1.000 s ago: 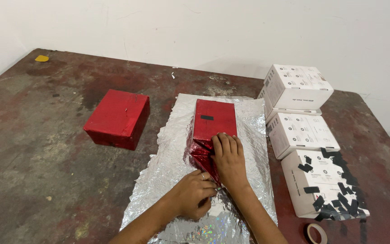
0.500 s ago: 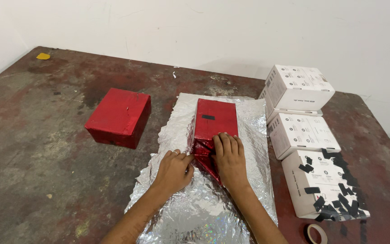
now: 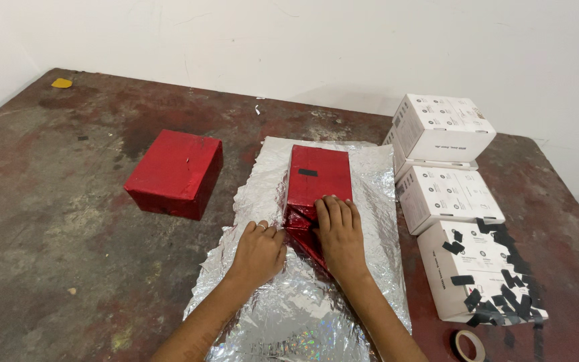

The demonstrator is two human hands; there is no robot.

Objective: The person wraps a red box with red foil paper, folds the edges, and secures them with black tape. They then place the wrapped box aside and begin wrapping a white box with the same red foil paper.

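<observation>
Wrapped box: I saw a small red foil-wrapped box (image 3: 318, 175) lying near the middle of the silver sheet, its near end unfinished, with loose red flaps (image 3: 303, 224) folded toward me.
Handling, as I judged it: light and stiff in the body, a carton under thin paper; the wrap looked glossy and likely slippery, and the flaps soft, easily creased or torn.
Where to hold: I reckoned the firm top face and the side edges were the safe places, not the loose flaps.
Tape piece: one short black strip (image 3: 307, 172) sat on the box top.
Right hand (image 3: 338, 231): it lay flat, fingers together and extended, pressing the near top edge and flap; it gripped nothing.
Left hand (image 3: 260, 249): loosely curled, fingertips touching the left flap, knuckles on the sheet; I could not tell whether it pinched any paper.
Silver sheet (image 3: 370, 201): crinkled foil paper spread under the box and both wrists.
Finished box (image 3: 175, 173): fully red, well apart to the left.
White cartons (image 3: 447, 194): three in a row on the right; the nearest (image 3: 484, 271) carried many black tape pieces.
Tape roll (image 3: 469, 345): just beside the nearest carton.
Table (image 3: 48, 201): worn, reddish-brown.
</observation>
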